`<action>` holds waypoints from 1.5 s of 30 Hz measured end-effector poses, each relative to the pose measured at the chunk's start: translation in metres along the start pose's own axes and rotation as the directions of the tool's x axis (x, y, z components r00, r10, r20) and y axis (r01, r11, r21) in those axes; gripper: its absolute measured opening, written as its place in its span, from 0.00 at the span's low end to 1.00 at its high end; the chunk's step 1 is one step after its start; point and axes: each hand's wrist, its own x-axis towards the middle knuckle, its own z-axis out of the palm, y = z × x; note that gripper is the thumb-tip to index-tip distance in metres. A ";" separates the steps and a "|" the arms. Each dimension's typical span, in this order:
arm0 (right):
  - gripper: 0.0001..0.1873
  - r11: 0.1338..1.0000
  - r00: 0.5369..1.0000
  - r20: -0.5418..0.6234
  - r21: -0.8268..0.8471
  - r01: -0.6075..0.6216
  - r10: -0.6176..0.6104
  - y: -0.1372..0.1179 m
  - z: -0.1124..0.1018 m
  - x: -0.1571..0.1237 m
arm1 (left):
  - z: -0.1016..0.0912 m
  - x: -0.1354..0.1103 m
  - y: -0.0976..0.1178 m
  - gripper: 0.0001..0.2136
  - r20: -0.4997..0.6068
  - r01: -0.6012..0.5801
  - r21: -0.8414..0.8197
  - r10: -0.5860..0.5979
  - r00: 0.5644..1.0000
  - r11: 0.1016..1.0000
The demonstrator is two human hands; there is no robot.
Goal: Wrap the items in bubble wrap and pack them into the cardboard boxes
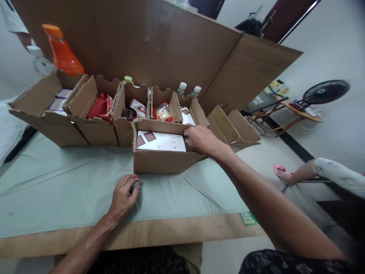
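In front of me an open cardboard bin (159, 163) stands on the cloth, apart from the row behind it. Inside it lies a white box with brown squares (167, 141). My right hand (201, 139) reaches over the bin's right end, fingers curled down beside the white box; the fingertips are hidden, so what they grip does not show. Resting on the cloth, left of the bin's near corner, my left hand (124, 196) is loosely bent and holds nothing, with thumb and fingers apart.
Behind stand several cardboard bins (101, 131) with red packets (99, 106), a clear snack bag (163, 112) and other packs. An orange bottle (64, 53) rises at left, before a tall cardboard panel (182, 45). Right are a fan (325, 93) and a person's leg (302, 173).
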 end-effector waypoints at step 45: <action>0.19 0.469 0.699 -0.454 0.863 0.190 0.553 -0.087 0.163 -0.212 | -0.078 -0.051 0.088 0.19 0.033 0.324 -0.265 -0.327 0.944 0.908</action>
